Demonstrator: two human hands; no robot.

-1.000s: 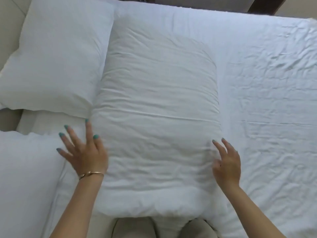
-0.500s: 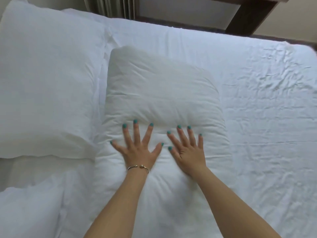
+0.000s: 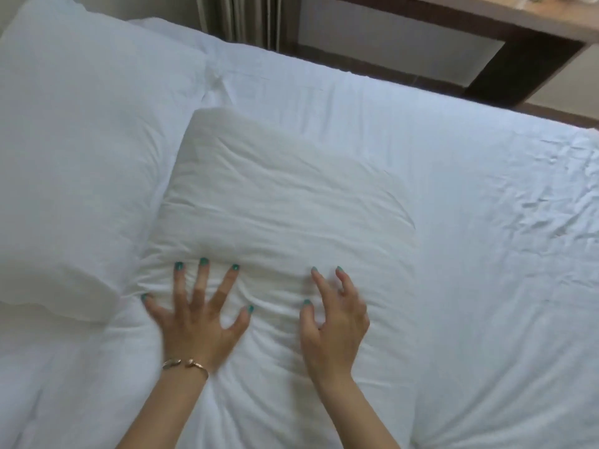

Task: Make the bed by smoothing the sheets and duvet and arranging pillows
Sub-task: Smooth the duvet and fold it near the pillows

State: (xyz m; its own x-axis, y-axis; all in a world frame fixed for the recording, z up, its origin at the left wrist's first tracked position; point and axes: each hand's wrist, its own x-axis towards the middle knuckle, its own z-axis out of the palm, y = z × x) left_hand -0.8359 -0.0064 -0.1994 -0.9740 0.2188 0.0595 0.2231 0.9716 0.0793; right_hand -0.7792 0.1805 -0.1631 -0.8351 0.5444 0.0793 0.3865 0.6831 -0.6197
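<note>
A white, creased pillow (image 3: 285, 196) lies lengthwise in the middle of the bed on the white sheet (image 3: 492, 270). My left hand (image 3: 197, 315), with a gold bracelet at the wrist, presses flat on the pillow's near part with fingers spread. Beside it my right hand (image 3: 334, 322) rests on the same pillow, its fingers loosely bent and partly lifted, holding nothing. A second, smoother white pillow (image 3: 81, 163) lies to the left, touching the middle pillow's side.
More white bedding (image 3: 48, 384) fills the near left. The sheet on the right is wrinkled. Beyond the far bed edge are a curtain (image 3: 240, 17) and a dark wooden desk (image 3: 518, 50).
Both hands came from the pillow's sides onto its top, then slid slightly apart. The right hand's fingers have gone from flat to bent. The camera tilted up toward the far edge.
</note>
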